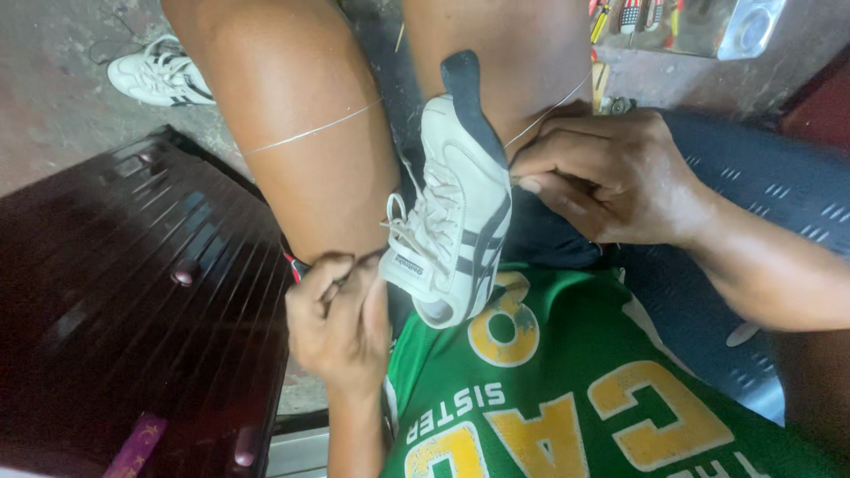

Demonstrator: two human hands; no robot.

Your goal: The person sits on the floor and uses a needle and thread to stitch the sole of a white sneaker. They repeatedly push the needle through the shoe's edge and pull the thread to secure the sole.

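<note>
A white sneaker [456,212] with dark stripes and a dark sole is wedged upright between my bare knees, toe pointing away. My right hand [611,173] presses against the shoe's right side near the sole, fingers pinched on a thin pale thread [310,133] that runs across my left thigh. My left hand [336,323] is closed below my left knee, beside the shoe's heel opening, its fingers curled around something small that I cannot make out. Loose white laces hang at the shoe's left side.
A second white sneaker [159,75] lies on the concrete floor at the upper left. A dark ribbed plastic case [133,292] fills the left. Tools and a shiny metal box [708,26] sit at the top right. I wear a green shirt.
</note>
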